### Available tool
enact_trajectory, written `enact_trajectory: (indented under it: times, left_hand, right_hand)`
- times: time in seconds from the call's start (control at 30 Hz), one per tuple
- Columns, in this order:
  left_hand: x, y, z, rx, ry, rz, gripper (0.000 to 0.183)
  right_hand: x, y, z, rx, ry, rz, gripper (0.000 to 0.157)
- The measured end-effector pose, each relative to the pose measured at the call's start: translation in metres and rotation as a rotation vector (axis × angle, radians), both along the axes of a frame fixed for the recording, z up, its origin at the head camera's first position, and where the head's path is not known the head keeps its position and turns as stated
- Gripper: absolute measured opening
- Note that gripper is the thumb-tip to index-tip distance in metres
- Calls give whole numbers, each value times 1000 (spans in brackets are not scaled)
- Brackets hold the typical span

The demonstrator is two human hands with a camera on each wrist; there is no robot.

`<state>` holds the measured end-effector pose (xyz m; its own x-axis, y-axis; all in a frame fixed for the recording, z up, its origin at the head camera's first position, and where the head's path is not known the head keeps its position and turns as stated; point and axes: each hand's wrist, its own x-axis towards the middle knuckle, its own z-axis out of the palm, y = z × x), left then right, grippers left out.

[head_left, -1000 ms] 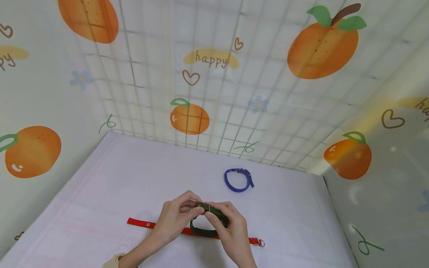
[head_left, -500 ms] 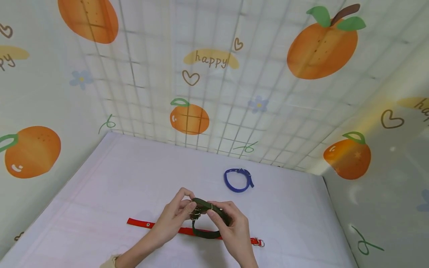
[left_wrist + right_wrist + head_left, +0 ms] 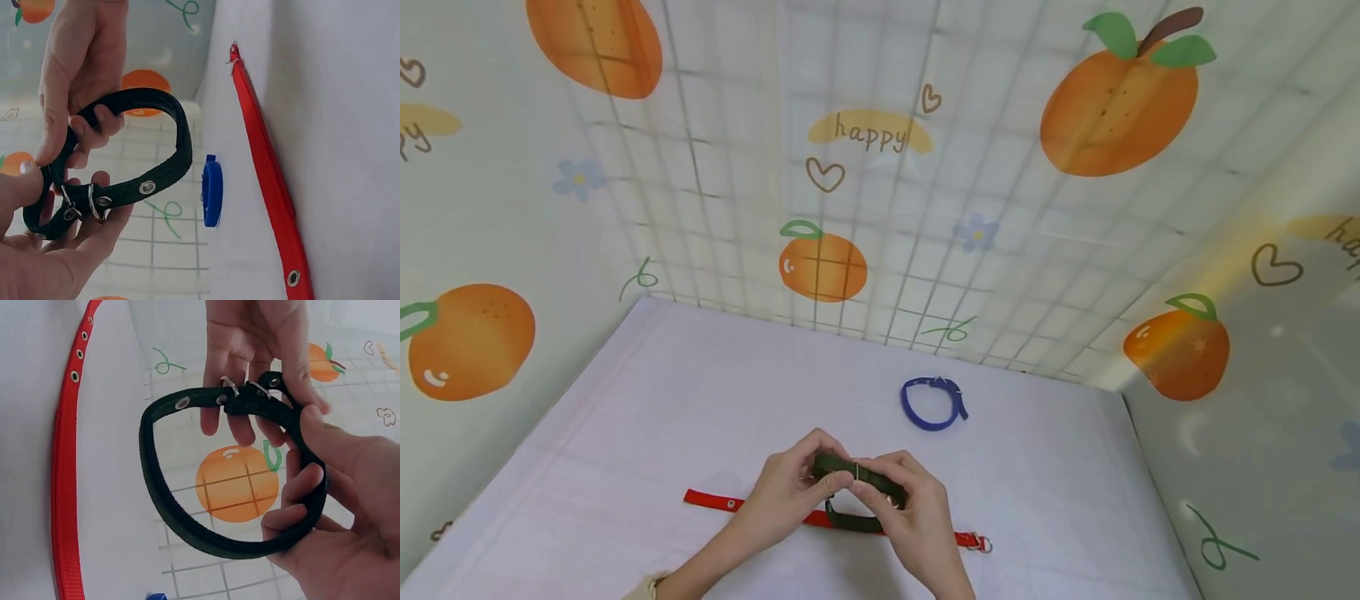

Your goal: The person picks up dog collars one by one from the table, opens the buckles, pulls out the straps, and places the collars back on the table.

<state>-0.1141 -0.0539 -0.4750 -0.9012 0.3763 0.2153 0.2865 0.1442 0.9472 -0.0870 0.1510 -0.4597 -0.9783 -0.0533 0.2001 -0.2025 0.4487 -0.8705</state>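
Both hands hold a dark green buckle collar (image 3: pixel 856 523) above the table, its strap bent into a loop. My left hand (image 3: pixel 790 479) pinches the strap near the metal buckle (image 3: pixel 70 203) and D-ring (image 3: pixel 94 201), fingers behind it and thumb in front. With thumb and curled fingers, my right hand (image 3: pixel 917 504) grips the loop's other side. The two thumb tips meet at the strap. Strap end and buckle overlap in the right wrist view, where metal-rimmed eyelets (image 3: pixel 182 403) show. Beneath the hands lies a red collar (image 3: pixel 707 499), stretched out and partly hidden.
A blue collar (image 3: pixel 932 427), fastened into a ring, lies farther back on the white tabletop (image 3: pixel 760 367). The red collar's metal ring (image 3: pixel 987 545) is at its right end. Walls printed with oranges (image 3: pixel 823 267) enclose the back and sides.
The green collar's strap has been turned between the hands, so its buckle went from showing below the left fingers to hidden in the head view. The thumbs have come together; red and blue collars stay put.
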Motion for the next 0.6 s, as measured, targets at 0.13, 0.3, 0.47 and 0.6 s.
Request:
enact_trajectory:
  times: [0.13, 0.3, 0.47, 0.6]
  left_hand:
    - [1, 1, -1, 22, 25, 8, 17]
    - [3, 2, 1, 59, 0, 47, 17]
    - [5, 3, 2, 88, -71, 84, 18]
    - [5, 2, 3, 126, -119, 106, 18]
  right_hand:
    - [1, -2, 1, -1, -23, -14, 20]
    - [1, -3, 3, -29, -6, -10, 20]
    - [1, -2, 2, -71, 26, 14, 21]
    - [1, 0, 1, -93, 28, 17, 20]
